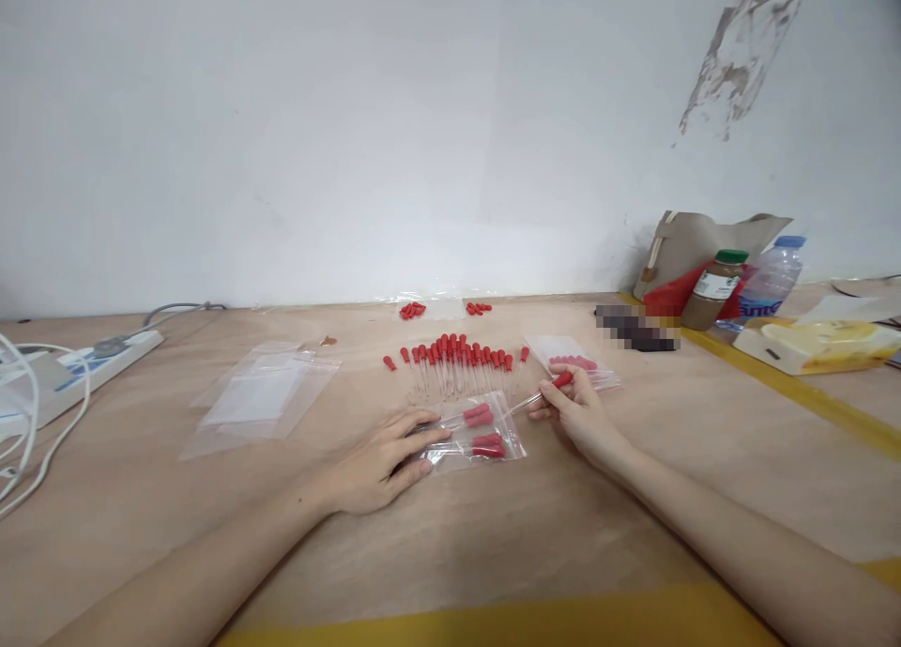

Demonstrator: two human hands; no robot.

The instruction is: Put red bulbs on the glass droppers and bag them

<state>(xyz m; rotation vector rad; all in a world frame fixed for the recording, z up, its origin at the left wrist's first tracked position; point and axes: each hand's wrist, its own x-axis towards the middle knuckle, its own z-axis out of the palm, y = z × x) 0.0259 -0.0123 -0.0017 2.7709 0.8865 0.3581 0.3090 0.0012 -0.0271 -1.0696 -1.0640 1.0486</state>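
My left hand [384,454] rests on the table with its fingers pinching the open edge of a small clear zip bag [473,433] that holds several red-bulbed glass droppers. My right hand [573,405] is closed on one dropper [545,392] by its red bulb, the glass tip pointing at the bag's mouth. Behind the bag lies a row of several loose red-bulbed droppers [457,356]. A filled bag of droppers [573,361] lies just beyond my right hand.
A stack of empty clear bags [260,398] lies to the left, a power strip with cables [84,365] at far left. Loose red bulbs [443,309] sit near the wall. A jar [712,290], water bottle [772,276], bag and tissue pack [823,345] stand at right.
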